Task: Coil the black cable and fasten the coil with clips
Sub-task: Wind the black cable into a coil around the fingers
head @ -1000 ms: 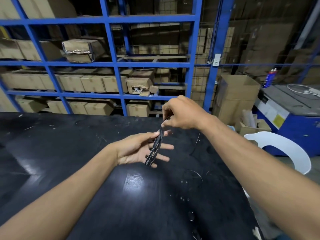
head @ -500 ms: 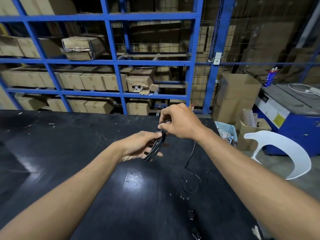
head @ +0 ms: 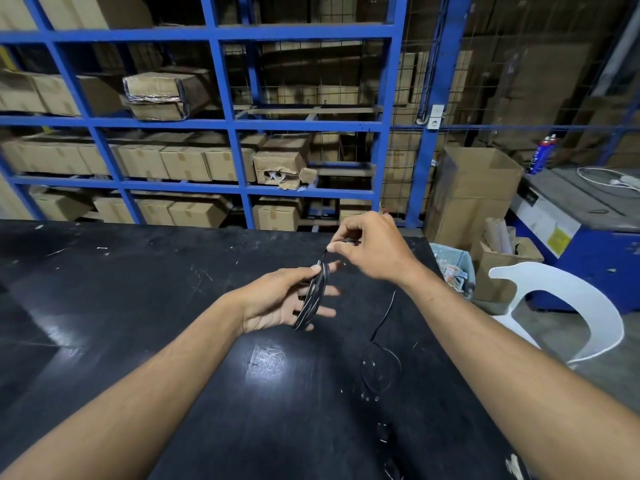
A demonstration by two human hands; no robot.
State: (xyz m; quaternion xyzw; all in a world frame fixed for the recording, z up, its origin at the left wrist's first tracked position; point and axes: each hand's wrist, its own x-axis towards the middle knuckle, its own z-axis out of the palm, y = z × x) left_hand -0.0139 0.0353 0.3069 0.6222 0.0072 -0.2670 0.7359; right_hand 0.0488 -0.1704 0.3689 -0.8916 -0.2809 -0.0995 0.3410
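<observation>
My left hand (head: 277, 299) is held palm up over the black table (head: 138, 306), with several turns of the black cable (head: 313, 296) wrapped around its spread fingers and the thumb pressing on the coil's top. My right hand (head: 370, 251) is just above and to the right, pinching the cable strand that leads onto the coil. The loose rest of the cable (head: 382, 317) hangs below my right wrist and lies in a loop on the table. Small dark pieces (head: 382, 433) lie on the table nearer to me; I cannot tell if they are clips.
A blue steel rack (head: 228, 126) with cardboard boxes stands behind the table. To the right are a white plastic chair (head: 571, 306), a bin (head: 453, 268), open cartons (head: 474, 188) and a blue machine (head: 588, 230). The table's right edge runs close to my right forearm.
My right hand has carried the strand down to the left hand and back up, laying another turn on the coil. The loose cable on the table has shifted and formed a loop.
</observation>
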